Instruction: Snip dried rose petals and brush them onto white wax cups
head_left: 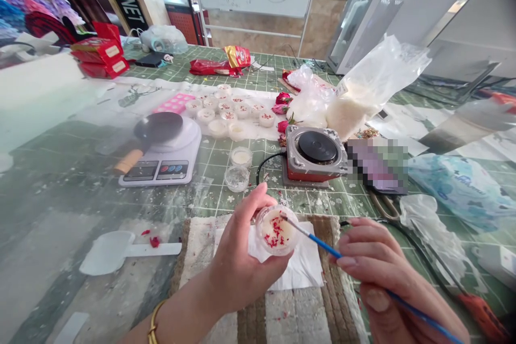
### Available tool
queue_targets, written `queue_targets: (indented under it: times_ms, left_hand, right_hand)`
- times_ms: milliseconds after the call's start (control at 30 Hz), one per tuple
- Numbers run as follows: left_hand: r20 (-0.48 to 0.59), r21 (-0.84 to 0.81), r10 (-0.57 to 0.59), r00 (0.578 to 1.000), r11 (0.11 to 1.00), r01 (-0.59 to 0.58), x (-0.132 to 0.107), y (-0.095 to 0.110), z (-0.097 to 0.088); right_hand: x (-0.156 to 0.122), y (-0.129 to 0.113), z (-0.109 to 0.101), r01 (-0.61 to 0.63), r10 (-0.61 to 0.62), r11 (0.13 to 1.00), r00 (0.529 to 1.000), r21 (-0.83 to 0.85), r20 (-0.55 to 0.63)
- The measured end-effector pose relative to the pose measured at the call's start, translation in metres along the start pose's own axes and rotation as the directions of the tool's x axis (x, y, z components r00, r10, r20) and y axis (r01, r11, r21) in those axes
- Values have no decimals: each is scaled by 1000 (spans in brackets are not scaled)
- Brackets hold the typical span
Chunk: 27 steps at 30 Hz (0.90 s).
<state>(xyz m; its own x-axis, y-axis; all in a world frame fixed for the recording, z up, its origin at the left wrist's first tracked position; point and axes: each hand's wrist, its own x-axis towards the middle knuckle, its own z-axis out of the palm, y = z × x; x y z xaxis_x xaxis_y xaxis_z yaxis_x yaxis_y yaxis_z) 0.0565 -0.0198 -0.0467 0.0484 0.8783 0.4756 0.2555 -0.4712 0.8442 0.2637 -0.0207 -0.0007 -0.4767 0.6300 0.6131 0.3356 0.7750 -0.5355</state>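
My left hand point(252, 255) is closed around a small clear cup point(271, 244) filled with something pale, with red petal bits scattered on its surface. The cup is tilted so that its top faces me. In my right hand point(387, 269) is a thin blue paintbrush point(322, 244), its tip at the cup's upper right, by the red bits. Below the cup, a white tissue point(304, 274) lies on a brown and white striped cloth point(252, 322). Two more small cups, a pale-filled cup point(241, 156) and a clear cup point(236, 179), stand just beyond my left hand.
A scale point(187, 156) with a small pan point(163, 127) stands left. A small hot plate point(316, 156), roses point(284, 98) and a bag of pale granules point(355, 102) are further right. Several filled cups point(229, 116) sit behind. A white spatula point(108, 252) lies near left.
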Motion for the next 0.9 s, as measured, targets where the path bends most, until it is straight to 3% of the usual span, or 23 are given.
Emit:
queue_targets:
  times_ms: [133,333,500,633,700,833,900]
  left_hand:
    - [3,-7,3,1000,1000,-3,1,0,0]
    - [-13,-20,50,999,999,-50,1,-1,1]
    - [-9,-34,25,1000,999,-25,1,-2,2]
    - [-6,-40,29,1000,999,-30,1,-1,2]
    - [0,-46,35,999,998,-35,1,0,2]
    - [16,-47,28,999,999,-27,1,1,2]
    - [21,-47,27,999,999,-26,2,1,2]
  right_hand:
    - [-2,-2,1,-34,40,997,996,75,-74]
    - [-1,-4,1,-28,29,995,1000,92,-11]
    - [-3,-4,3,-77,104,983,982,166,-159]
    - [-1,-5,0,-60,59,991,998,121,13]
    - [0,-5,0,-55,52,993,998,102,37]
    - [-2,-5,2,-91,105,987,989,130,-104]
    - [-4,-6,2,-109,128,983,985,148,-119]
